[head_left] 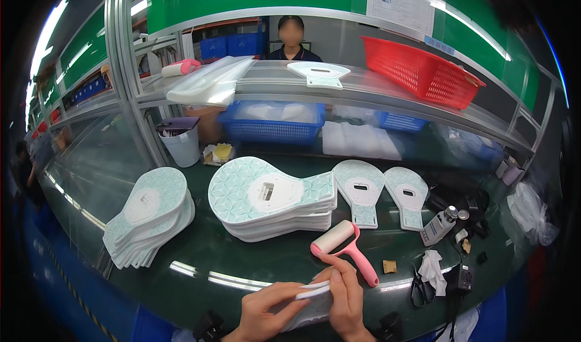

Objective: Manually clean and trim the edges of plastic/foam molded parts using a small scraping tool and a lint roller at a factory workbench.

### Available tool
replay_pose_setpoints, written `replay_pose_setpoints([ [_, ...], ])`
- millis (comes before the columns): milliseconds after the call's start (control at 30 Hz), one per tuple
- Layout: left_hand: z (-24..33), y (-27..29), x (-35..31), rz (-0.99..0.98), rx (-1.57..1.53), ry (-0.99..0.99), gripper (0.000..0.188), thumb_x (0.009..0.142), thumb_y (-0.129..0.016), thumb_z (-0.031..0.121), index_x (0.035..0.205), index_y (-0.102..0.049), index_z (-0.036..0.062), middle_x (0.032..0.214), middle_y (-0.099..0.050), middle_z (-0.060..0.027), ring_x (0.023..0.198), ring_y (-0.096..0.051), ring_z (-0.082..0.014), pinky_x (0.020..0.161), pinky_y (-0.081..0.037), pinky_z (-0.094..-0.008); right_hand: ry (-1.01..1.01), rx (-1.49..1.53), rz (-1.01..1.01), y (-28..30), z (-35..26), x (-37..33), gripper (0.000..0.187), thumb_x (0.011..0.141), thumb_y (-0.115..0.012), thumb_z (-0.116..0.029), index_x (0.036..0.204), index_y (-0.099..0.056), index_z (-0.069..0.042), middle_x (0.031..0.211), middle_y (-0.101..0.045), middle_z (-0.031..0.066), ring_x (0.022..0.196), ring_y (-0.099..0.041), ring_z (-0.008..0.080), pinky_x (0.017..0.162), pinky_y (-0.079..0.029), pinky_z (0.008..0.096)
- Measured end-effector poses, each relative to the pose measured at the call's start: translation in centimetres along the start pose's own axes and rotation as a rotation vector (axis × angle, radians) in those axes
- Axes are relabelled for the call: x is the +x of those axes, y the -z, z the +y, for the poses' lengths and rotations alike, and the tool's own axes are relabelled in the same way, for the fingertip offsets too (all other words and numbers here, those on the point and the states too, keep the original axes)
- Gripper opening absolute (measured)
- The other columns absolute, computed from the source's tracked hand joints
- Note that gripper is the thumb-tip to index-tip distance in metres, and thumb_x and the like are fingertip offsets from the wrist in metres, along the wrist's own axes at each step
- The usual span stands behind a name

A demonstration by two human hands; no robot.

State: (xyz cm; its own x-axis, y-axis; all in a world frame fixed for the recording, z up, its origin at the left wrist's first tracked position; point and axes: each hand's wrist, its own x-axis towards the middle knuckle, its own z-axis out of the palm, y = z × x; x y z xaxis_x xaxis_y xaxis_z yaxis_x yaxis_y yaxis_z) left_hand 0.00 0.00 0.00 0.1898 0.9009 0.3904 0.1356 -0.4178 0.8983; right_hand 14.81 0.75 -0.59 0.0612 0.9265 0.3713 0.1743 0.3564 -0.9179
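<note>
Near the lower edge, my left hand [261, 312] and my right hand [347, 295] grip a white plastic panel [313, 290] from both sides. It is tilted nearly edge-on, so its full shape is hidden. Just beyond my right fingers lies a lint roller [362, 264] with a pink handle and a white roll. Farther out, a stack of paddle-shaped white panels [242, 188] with a mint geometric pattern sits in the middle. Another such stack [158, 191] leans fanned out at left. Two similar panels, one [358, 188] beside the other [407, 188], lie right of the middle stack.
At right are a bottle [437, 228], black scissors [422, 289], a crumpled white cloth [432, 271] and a small brown piece [390, 266]. The shelf above carries a red basket [417, 70], plastic bags [209, 82] and a white part [319, 73]. A person [295, 53] is behind it.
</note>
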Motion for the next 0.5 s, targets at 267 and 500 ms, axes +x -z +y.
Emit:
replay_pose_setpoints([
  [267,-0.23,-0.52,0.01,-0.004,-0.026,0.025,0.021,0.07,-0.066,-0.002,0.091,-0.064,-0.0018,0.09,-0.063,-0.0139,0.08,-0.062,-0.0177,0.072,-0.048,-0.0254,0.08,-0.056,-0.023,0.56,0.76,0.09,0.032,0.089,-0.03,-0.011,0.113,-0.045,0.004,0.073,-0.059,0.01,0.073,-0.054,0.0142,0.074,-0.041,0.0266],
  [500,0.22,-0.43,-0.09,-0.006,0.029,-0.022,0.022,0.069,-0.067,-0.003,0.09,-0.064,-0.0014,0.089,-0.064,-0.0146,0.081,-0.062,-0.0198,0.073,-0.049,-0.0264,-0.009,0.097,0.062,-0.02,0.01,-0.67,0.032,0.09,-0.028,-0.012,0.113,-0.043,0.004,0.074,-0.06,0.0112,0.074,-0.055,0.0154,0.074,-0.042,0.0279],
])
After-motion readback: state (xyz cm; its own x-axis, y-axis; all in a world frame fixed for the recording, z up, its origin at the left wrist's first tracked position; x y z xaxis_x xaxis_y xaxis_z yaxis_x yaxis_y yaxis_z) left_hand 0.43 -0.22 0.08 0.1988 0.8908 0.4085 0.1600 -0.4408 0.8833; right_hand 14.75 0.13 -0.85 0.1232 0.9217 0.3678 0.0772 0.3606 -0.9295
